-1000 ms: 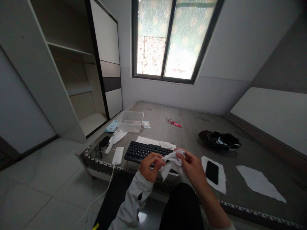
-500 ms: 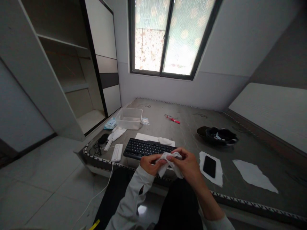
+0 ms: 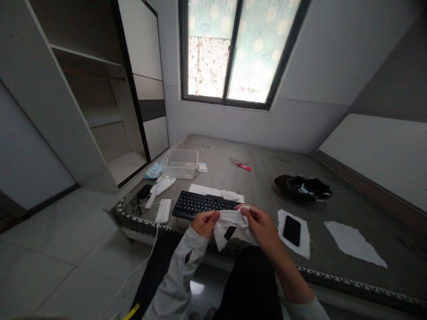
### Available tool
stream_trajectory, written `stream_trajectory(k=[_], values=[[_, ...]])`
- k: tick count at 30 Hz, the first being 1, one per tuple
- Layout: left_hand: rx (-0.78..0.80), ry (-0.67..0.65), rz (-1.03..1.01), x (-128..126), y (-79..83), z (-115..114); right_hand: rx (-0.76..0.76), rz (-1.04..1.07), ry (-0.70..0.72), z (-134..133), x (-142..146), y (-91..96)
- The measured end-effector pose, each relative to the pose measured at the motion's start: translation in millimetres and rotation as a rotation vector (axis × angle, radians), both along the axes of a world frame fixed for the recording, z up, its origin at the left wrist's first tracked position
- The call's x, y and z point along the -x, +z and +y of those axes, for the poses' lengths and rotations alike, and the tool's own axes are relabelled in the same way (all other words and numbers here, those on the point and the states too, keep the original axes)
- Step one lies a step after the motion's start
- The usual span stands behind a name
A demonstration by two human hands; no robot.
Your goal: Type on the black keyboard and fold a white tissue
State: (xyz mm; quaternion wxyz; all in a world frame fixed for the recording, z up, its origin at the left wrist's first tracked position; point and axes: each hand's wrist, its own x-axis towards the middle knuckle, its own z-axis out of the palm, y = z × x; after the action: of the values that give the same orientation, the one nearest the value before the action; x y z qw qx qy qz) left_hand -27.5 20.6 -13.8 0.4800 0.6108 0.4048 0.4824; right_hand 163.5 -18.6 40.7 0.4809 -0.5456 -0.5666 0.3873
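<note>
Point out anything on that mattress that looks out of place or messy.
The white wipe stretched between the left hand and right hand has a hole or gap in it. A red wrapper lies loose on the mattress, and the phone rests on a torn sheet.

The wipe (image 3: 230, 224) hides the near right end of the keyboard (image 3: 200, 205) and the fingertips behind it. Both forearms run off the near edge. The packets (image 3: 154, 171) left of the tub (image 3: 180, 163) are too small to read. The bundle (image 3: 308, 188) far right is too dark to make out.
</note>
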Motion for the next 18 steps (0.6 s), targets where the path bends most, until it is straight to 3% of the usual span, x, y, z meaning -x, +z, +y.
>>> stream_trajectory(k=[6,11,13,16,18], values=[[0.02,0.113,-0.004,2,1.5,-3,-0.084,-0.227,-0.091,-5,7,7.9],[0.043,-0.136,-0.044,8,14.0,-15,-0.101,-0.172,-0.204,-5,9,9.6],[-0.096,-0.151,-0.028,9,18.1,-16,-0.096,-0.125,-0.207,-5,9,8.6],[-0.401,0.021,0.037,7,20.8,-14,-0.08,-0.086,-0.177,-5,11,6.8],[-0.489,0.073,0.06,3,19.7,-13,-0.073,-0.07,-0.16,-5,14,5.9]])
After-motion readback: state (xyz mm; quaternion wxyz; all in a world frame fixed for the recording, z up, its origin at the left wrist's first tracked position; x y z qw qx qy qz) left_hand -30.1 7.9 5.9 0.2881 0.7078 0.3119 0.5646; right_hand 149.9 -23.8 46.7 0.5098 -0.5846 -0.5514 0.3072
